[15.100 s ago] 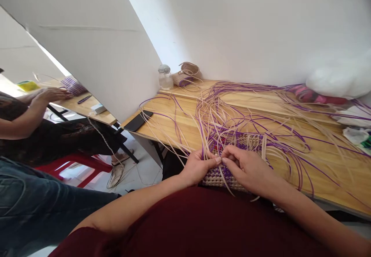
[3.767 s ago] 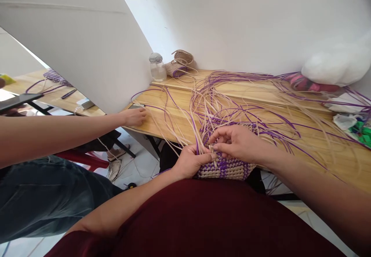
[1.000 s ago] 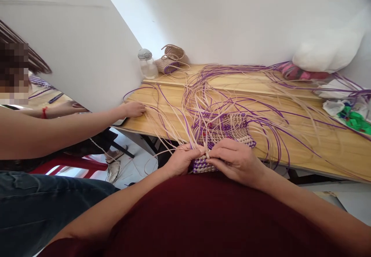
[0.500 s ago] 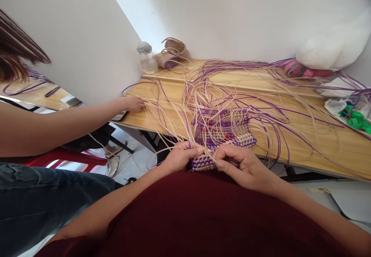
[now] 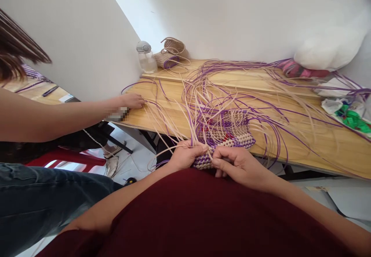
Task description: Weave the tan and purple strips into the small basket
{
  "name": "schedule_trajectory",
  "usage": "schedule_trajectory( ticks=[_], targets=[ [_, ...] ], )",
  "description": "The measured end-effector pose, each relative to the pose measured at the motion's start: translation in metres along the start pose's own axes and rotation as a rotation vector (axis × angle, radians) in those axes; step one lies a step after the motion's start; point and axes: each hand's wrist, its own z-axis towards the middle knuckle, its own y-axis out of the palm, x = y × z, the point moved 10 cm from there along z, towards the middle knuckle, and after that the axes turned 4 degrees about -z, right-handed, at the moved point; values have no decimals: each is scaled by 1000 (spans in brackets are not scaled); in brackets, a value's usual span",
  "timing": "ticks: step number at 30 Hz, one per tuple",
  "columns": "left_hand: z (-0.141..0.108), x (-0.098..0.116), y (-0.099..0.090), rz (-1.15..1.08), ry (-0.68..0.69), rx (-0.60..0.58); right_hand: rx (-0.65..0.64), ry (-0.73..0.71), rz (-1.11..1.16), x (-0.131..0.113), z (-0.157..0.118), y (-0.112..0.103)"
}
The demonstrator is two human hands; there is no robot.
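Observation:
A partly woven basket (image 5: 237, 141) in beige and purple, with a little red, rests at the table's front edge against my body. Long loose beige and purple strips (image 5: 199, 94) fan out from it over the table. My left hand (image 5: 187, 154) is closed at the basket's near left side, its thumb pressing beige strips against the weave. Just right of it, my right hand (image 5: 236, 164) is closed in a pinch at a beige strip by the weave. The fingertips of my right hand partly hide the strip's end.
Another person's hand (image 5: 135, 101) lies on the table (image 5: 162, 121) at the left, by the strips' ends. At the back stand a clear bottle (image 5: 147, 62) and small woven baskets (image 5: 168, 59). A white bag (image 5: 330, 52) and green material (image 5: 352, 119) are on the right.
My right hand has curled its fingers in tighter and shifted slightly left and down along the beige strip. My left hand has moved slightly right, staying on the basket.

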Motion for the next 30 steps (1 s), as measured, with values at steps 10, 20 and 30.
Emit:
schedule_trajectory(
  ticks=[10, 20, 30],
  targets=[
    [-2, -1, 8, -122, -60, -78, -53, 23, 42, 2, -5, -4],
    [3, 4, 10, 58, 43, -37, -100, 19, -261, -9, -3, -10],
    [6, 9, 17, -141, 60, -119, -3, 59, -209, -22, 51, -60]
  ],
)
